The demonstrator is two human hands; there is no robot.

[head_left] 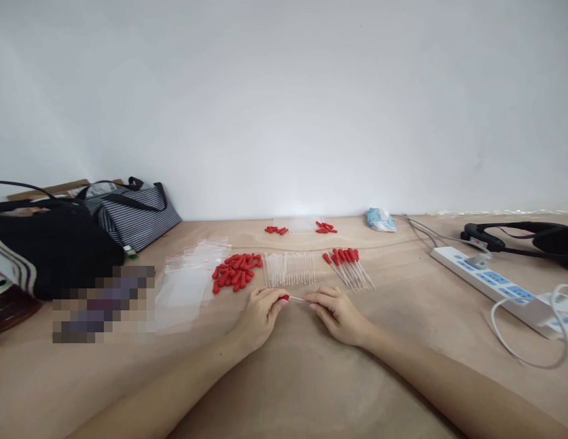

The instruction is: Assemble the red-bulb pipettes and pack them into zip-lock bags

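Between my hands a thin clear dropper tube [296, 299] lies level, its left end at a red rubber bulb [285, 297]. My left hand [262, 314] pinches the bulb, most of which is hidden by the fingers. My right hand [335, 312] is closed on the tube's other end. Just beyond, a row of clear tubes [289, 269] lies side by side. Left of the row is a heap of loose red bulbs [237, 272]. On the right, several droppers with red bulbs fitted [349, 266] lie in a bunch.
Clear zip bags [187, 286] lie at left, near a striped bag [137, 213] and a black bag [59, 244]. More bulbs [276, 230] lie by the wall. A blue-and-white packet [381, 219], a white power strip [489, 283] with cables and a black headset [531, 238] are at right.
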